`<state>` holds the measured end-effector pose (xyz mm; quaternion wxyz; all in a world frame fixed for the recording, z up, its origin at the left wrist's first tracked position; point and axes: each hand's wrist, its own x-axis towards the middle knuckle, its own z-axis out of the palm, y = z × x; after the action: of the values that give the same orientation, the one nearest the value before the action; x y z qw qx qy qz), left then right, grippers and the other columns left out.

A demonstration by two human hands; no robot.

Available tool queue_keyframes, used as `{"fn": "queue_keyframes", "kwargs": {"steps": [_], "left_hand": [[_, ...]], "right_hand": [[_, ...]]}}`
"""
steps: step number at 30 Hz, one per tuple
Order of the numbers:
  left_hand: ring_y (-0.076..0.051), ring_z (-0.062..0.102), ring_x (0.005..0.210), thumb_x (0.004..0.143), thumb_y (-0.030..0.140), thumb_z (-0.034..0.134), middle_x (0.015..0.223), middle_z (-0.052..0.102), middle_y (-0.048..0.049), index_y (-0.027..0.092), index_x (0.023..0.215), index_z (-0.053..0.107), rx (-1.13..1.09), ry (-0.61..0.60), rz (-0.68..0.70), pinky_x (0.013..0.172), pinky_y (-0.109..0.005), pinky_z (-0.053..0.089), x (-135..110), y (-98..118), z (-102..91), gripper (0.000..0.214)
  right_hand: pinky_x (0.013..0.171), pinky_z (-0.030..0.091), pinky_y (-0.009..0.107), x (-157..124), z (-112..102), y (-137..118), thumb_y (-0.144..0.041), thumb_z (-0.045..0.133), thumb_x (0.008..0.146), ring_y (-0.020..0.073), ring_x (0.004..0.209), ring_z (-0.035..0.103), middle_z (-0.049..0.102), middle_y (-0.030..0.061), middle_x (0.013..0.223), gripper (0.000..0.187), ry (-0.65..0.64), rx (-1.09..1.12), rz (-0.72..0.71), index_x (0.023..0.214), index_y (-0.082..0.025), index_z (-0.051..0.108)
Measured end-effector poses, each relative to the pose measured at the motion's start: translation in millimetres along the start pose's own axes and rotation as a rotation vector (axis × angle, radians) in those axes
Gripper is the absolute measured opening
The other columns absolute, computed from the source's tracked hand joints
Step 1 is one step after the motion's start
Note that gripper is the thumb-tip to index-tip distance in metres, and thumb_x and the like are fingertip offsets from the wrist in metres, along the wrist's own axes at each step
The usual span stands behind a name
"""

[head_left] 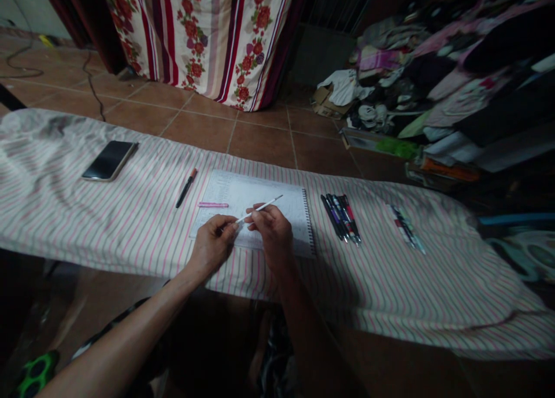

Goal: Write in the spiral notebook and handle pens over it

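Note:
My left hand (214,242) and my right hand (269,231) both pinch a thin white pen (264,204), held low over a spiral notebook (286,204) that lies open on a board covered in striped cloth (108,224). The left fingers grip the pen's near end; the right fingers close on its middle, and its far end points up and right. A pink pen cap (213,205) lies just left of the notebook. Further left lies a black pen with a red tip (186,188). A bunch of several dark pens (340,217) lies right of the notebook.
A dark phone (108,160) rests on the cloth at the left. More pens (406,226) lie further right. Behind the board are a tiled floor, a flowered striped mattress (203,33), cables at the left, and a heap of clothes and boxes (433,80) at the right.

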<state>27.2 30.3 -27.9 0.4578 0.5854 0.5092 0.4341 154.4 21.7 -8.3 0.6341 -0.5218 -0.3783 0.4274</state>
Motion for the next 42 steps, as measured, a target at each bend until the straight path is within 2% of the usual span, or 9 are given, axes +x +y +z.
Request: {"fn": "queue_keyframes", "kwargs": {"steps": [10,21,29,42], "left_hand": [[-0.015,0.057,0.067,0.072,0.027,0.059,0.070,0.063,-0.0012,0.018,0.075,0.067,0.030,0.026,0.055,0.064,-0.027,0.043,0.9,-1.0,-0.1,0.013],[-0.016,0.057,0.070,0.071,0.028,0.060,0.072,0.065,-0.0018,0.018,0.077,0.068,0.009,0.028,0.027,0.066,-0.028,0.044,0.9,-0.6,0.6,0.014],[-0.016,0.058,0.071,0.072,0.029,0.060,0.073,0.066,-0.0019,0.019,0.076,0.068,0.003,0.014,-0.002,0.068,-0.028,0.044,1.0,-0.6,0.4,0.014],[-0.015,0.057,0.070,0.073,0.026,0.059,0.072,0.064,-0.0013,0.018,0.077,0.068,0.019,0.010,0.027,0.067,-0.027,0.044,1.1,0.1,0.4,0.012]], "right_hand": [[0.048,0.049,0.021,-0.1,-1.2,-1.1,-0.026,0.060,0.073,0.0102,0.054,0.061,0.068,-0.0009,0.070,0.012,-0.029,-0.007,-0.011,0.080,-0.018,0.056],[0.052,0.050,0.023,-0.5,-1.2,-0.8,-0.026,0.058,0.074,0.0115,0.060,0.063,0.068,0.0010,0.077,0.013,-0.003,-0.011,-0.012,0.083,-0.018,0.054],[0.052,0.051,0.023,-1.4,-0.7,-2.6,-0.027,0.057,0.074,0.0100,0.057,0.061,0.067,-0.0010,0.074,0.012,-0.011,-0.023,-0.016,0.083,-0.019,0.054],[0.052,0.050,0.022,0.3,-1.1,1.8,-0.027,0.057,0.074,0.0098,0.055,0.060,0.067,-0.0011,0.073,0.012,-0.034,-0.043,-0.047,0.082,-0.019,0.054]]}}
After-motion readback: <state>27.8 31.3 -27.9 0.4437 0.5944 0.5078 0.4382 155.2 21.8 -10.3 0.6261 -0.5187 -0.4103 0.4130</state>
